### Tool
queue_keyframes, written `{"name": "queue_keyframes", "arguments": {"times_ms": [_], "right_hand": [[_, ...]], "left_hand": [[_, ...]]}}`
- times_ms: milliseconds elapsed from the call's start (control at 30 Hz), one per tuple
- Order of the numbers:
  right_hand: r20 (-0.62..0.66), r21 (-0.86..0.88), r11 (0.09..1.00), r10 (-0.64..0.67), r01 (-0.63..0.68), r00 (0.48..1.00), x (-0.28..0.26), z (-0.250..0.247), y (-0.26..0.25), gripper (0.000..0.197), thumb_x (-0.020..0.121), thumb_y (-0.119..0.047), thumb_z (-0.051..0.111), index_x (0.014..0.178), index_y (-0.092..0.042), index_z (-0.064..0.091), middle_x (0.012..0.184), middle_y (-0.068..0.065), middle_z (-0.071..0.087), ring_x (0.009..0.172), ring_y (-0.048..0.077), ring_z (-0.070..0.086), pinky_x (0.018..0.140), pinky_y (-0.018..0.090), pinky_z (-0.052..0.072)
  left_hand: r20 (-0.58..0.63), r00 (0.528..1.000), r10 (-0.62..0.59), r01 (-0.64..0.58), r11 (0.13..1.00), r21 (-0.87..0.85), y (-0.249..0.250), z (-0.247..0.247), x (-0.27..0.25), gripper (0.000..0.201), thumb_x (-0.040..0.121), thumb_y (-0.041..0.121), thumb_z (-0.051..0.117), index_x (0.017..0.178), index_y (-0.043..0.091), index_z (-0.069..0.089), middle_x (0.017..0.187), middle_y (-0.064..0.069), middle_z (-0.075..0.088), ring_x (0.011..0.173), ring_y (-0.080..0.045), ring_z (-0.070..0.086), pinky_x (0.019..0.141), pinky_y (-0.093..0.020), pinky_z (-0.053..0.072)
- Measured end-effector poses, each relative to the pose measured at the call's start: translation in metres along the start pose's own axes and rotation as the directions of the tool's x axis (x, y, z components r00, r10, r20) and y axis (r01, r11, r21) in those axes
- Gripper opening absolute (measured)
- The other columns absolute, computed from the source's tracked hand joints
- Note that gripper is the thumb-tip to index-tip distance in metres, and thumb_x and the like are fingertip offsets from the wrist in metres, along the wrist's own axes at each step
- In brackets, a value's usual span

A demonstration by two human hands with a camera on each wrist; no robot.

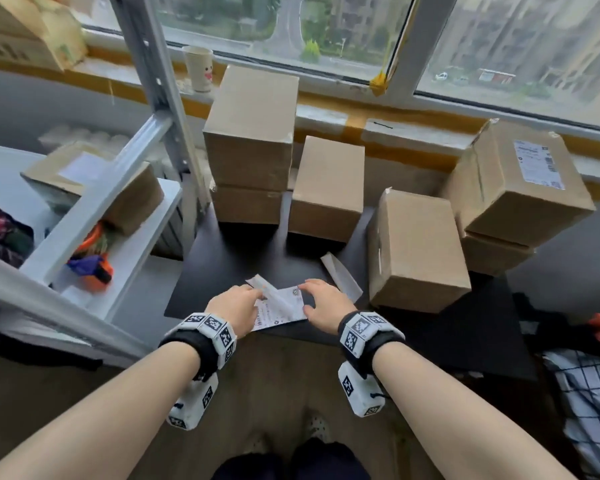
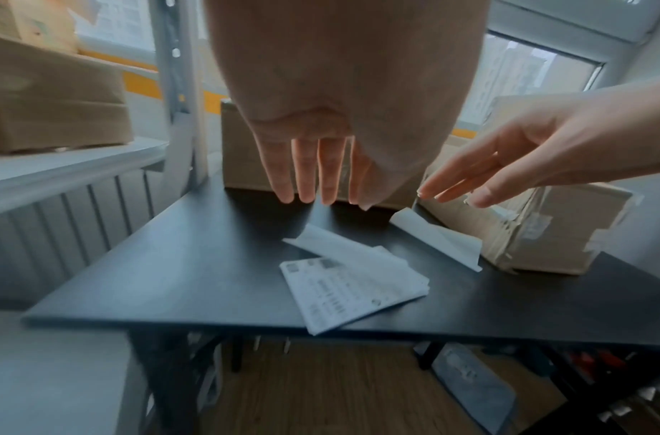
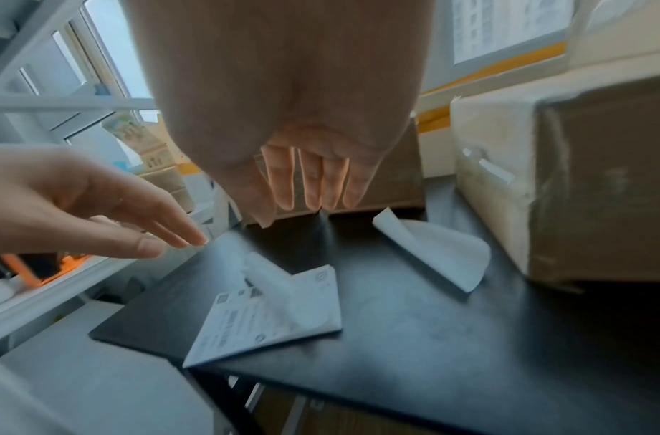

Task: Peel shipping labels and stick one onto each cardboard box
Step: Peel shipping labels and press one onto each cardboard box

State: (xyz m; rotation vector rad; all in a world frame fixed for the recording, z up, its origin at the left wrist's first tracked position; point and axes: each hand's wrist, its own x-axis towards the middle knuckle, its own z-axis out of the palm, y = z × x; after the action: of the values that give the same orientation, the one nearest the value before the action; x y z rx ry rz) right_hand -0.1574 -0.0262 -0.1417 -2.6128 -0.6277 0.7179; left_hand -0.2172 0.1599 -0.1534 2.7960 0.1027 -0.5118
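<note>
Left hand [image 1: 234,308] and right hand [image 1: 321,303] both above label stack [image 1: 280,308], fingers straight and relaxed. Head view suggests contact with stack; wrist views show both hands raised clear of it, holding nothing. Stack lies at near edge of black table [image 1: 222,268], one corner overhanging, top sheet curled up. Loose backing strip [image 1: 342,277] lies beside unlabelled cardboard box [image 1: 418,251] toward right edge. Head view alone shows labelled box [image 1: 520,181] at far right corner, stacked on another.
</note>
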Motion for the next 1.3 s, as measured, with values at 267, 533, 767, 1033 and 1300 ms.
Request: {"name": "queue_keyframes", "arguments": {"times_ms": [267,533,767,1033,1300], "right_hand": [[0.063,-0.057,0.992,-0.105,0.109,0.992,0.025,0.062,-0.028,0.041,0.092,-0.021,0.049,0.133,-0.019,0.048,0.146,-0.004,0.04,0.132,0.019,0.041,0.107,0.037,0.037],[0.06,-0.206,0.937,-0.275,0.282,0.959,0.048,0.096,-0.035,0.056,0.088,-0.015,0.06,0.138,-0.006,0.04,0.151,0.007,0.033,0.139,0.022,0.03,0.112,0.028,0.023],[0.056,-0.207,0.94,-0.264,0.27,0.963,0.054,0.109,-0.021,0.06,0.092,-0.01,0.051,0.146,-0.006,0.026,0.158,0.008,0.016,0.143,0.023,0.023,0.116,0.031,0.018],[-0.067,-0.268,0.905,-0.36,0.331,0.93,0.048,0.124,-0.005,0.046,0.071,-0.007,0.075,0.114,0.002,0.064,0.125,0.019,0.061,0.11,0.031,0.063,0.09,0.036,0.052],[-0.137,-0.563,0.712,-0.581,0.419,0.803,0.046,0.137,0.011,0.034,0.084,-0.005,0.042,0.103,0.0,0.069,0.105,0.016,0.071,0.094,0.028,0.07,0.078,0.035,0.058]], "left_hand": [[0.047,0.998,-0.045,0.049,0.996,-0.076,-0.046,0.044,-0.013,0.049,0.091,0.023,0.049,0.139,0.026,0.04,0.149,0.006,0.037,0.138,-0.015,0.032,0.11,-0.036,0.034],[0.085,0.996,-0.034,0.037,0.999,-0.029,-0.056,0.07,-0.008,0.067,0.094,0.025,0.048,0.15,0.023,0.011,0.159,0.001,0.004,0.147,-0.018,0.001,0.12,-0.036,0.005],[0.079,0.996,-0.028,0.034,0.997,-0.066,-0.059,0.083,-0.006,0.064,0.096,0.018,0.041,0.15,0.026,0.007,0.159,0.004,0.002,0.147,-0.017,-0.001,0.12,-0.036,0.004],[0.056,0.998,0.009,-0.007,0.999,-0.032,-0.054,0.085,-0.003,0.065,0.096,0.019,0.041,0.15,0.025,0.006,0.159,0.004,-0.001,0.147,-0.016,0.0,0.12,-0.036,0.003],[-0.008,0.998,0.069,-0.069,0.996,-0.058,-0.052,0.088,-0.002,0.062,0.095,0.018,0.042,0.149,0.023,0.012,0.159,0.004,0.005,0.147,-0.015,0.003,0.119,-0.034,0.001]]}}
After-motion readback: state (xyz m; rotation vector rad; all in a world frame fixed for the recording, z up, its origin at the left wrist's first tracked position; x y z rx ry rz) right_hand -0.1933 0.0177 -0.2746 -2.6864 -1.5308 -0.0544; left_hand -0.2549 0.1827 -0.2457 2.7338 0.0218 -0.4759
